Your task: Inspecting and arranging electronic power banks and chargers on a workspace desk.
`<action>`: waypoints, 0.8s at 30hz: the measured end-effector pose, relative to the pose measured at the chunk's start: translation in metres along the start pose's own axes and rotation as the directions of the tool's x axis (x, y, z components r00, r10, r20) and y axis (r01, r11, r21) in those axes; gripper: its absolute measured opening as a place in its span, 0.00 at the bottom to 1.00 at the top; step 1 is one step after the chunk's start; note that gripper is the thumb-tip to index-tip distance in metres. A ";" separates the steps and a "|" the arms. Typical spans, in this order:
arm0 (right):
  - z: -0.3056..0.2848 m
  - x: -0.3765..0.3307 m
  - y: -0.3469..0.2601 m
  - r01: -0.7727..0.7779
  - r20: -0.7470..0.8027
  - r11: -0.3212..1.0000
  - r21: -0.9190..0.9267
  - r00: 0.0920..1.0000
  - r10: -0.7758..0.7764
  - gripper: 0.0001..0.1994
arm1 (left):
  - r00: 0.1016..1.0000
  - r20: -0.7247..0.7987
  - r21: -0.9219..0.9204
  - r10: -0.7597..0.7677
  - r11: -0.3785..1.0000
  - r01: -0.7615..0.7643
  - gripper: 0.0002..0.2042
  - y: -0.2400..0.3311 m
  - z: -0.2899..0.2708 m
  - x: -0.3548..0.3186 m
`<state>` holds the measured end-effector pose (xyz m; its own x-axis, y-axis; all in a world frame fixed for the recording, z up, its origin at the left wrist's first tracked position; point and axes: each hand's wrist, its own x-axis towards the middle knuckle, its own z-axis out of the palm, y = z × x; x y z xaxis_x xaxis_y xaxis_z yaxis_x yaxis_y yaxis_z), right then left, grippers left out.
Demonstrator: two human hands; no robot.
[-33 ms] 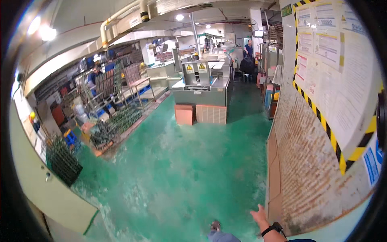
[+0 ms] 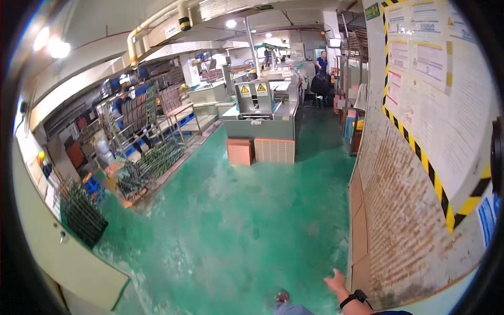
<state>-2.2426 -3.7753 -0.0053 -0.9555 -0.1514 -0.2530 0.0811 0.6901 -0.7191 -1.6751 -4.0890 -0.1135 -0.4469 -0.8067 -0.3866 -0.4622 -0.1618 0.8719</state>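
My right hand comes in at the lower edge, close to the wall on the right. It holds nothing, and its fingers are loosely stretched out above the green floor. A black wristband sits on that wrist. The tip of my shoe shows just left of the hand. My left hand is out of the picture.
A grey-green machine stands ahead with a pink crate and a beige crate before it. Metal racks and a black wire basket line the left. Cardboard sheets lean on the right wall. A person in blue stands far back.
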 end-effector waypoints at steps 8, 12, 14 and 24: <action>-0.002 0.201 -0.156 0.139 0.053 0.990 0.005 0.989 -0.139 0.35 | 0.919 0.165 0.225 -0.359 0.921 0.319 0.16 0.129 0.089 0.158; -0.011 0.315 -0.169 0.215 -0.122 0.976 0.032 0.970 -0.210 0.31 | 0.888 0.265 0.388 -0.377 0.884 0.260 0.16 0.201 0.153 0.300; -0.024 0.359 -0.158 0.151 -0.169 0.989 -0.001 0.974 -0.149 0.30 | 0.859 0.318 0.468 -0.401 0.854 0.226 0.16 0.237 0.193 0.389; -0.072 0.503 -0.107 -0.440 -0.308 0.873 0.210 0.818 0.486 0.28 | 0.305 0.940 0.199 -0.151 -0.483 -0.853 0.16 0.530 0.554 0.885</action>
<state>-2.7525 -3.8741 -0.0091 -0.8292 0.4296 -0.3576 0.5509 0.5203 -0.6525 -2.7404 -4.5738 -0.1604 -0.7865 0.3127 -0.5325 0.4519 0.8791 -0.1512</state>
